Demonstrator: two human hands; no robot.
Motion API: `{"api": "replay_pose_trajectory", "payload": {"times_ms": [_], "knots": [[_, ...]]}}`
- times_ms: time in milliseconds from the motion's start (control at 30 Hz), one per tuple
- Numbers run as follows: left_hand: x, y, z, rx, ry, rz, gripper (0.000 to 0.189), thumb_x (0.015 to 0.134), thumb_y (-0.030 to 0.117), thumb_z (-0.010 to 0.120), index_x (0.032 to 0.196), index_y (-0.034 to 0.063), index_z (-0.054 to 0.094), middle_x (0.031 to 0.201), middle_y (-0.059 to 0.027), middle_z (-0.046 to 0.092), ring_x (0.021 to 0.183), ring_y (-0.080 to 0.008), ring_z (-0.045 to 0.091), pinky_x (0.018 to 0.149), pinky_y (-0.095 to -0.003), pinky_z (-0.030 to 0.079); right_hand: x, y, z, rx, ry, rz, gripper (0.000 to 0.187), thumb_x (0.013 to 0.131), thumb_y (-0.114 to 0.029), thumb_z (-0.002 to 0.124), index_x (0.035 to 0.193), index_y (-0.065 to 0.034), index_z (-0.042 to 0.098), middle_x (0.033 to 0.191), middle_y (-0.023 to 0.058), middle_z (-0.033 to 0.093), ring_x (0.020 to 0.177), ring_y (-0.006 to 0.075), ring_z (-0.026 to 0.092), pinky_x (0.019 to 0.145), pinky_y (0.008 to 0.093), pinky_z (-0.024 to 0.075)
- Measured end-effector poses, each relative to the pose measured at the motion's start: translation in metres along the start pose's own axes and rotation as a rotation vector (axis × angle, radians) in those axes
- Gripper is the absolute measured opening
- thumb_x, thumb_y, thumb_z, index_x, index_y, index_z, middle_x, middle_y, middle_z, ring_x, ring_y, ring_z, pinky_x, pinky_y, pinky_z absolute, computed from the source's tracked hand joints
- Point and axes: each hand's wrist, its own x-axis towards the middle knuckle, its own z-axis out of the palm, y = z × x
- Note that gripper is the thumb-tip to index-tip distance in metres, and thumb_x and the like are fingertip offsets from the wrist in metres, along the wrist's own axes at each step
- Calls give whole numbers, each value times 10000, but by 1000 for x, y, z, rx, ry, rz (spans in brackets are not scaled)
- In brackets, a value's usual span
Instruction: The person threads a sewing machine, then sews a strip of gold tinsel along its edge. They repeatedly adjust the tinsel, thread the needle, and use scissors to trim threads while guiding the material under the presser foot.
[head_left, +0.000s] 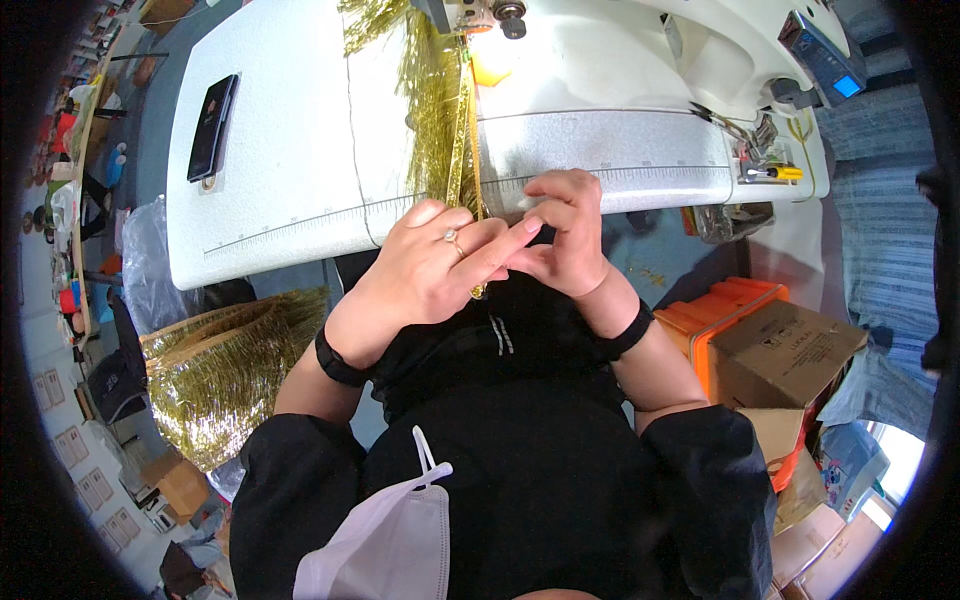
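Observation:
My left hand (431, 266), with a ring on one finger, is curled around a narrow shiny gold band (456, 161). The band's looped lower part shows just beneath my fingers. From there it runs up along gold tinsel fringe (431, 127) to the needle area of a white sewing machine (720, 37). My right hand (574, 232) is bent close beside the left, its fingertips meeting the left fingers at the table's front edge. Whether the right fingers pinch anything is hidden. An orange piece (489, 69) sits by the needle under a bright lamp.
A smartphone (213, 127) lies on the left of the sewing table (277, 172). Tweezers (724, 124) and a yellow-handled screwdriver (784, 173) are at the right. More gold fringe (217, 382) hangs lower left. An orange crate (686, 330) and a cardboard box (780, 352) stand lower right.

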Motion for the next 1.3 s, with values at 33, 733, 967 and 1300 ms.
{"api": "replay_pose_trajectory", "payload": {"times_ms": [33, 733, 967, 1300], "knots": [[1, -1, 0, -22, -28, -3, 587, 753, 110, 773, 1327, 72, 661, 985, -27, 711, 802, -179, 624, 743, -338, 420, 3, 0, -1, -8, -1, 9, 516, 780, -475, 802, 1066, -116, 566, 1161, 107, 621, 1032, 307, 588, 908, 453, 429], [-26, -17, 48, -138, -230, -55, 351, 927, 156, 609, 1267, 83, 656, 996, -106, 707, 947, -307, 652, 867, -393, 505, -64, -14, 69, 534, -978, 273, 475, 1042, -288, 483, 1463, -69, 500, 1493, 157, 516, 1426, 328, 432, 1195, 445, 324], [-30, -14, 60, -80, -66, 3, 332, 889, 168, 665, 1201, 53, 654, 900, -72, 632, 881, -261, 630, 786, -365, 496, -38, -12, -19, -307, -993, 318, 128, 886, -135, 619, 944, -80, 719, 936, 129, 725, 920, 315, 719, 839, 446, 564], [-29, -12, 66, -42, -70, 29, 292, 874, 181, 688, 1141, 63, 676, 966, -46, 657, 954, -225, 637, 889, -348, 490, 86, 8, 48, -390, -292, 68, 390, 970, -265, 601, 1286, -37, 595, 1298, 215, 638, 1214, 386, 608, 1060, 504, 454]]}}
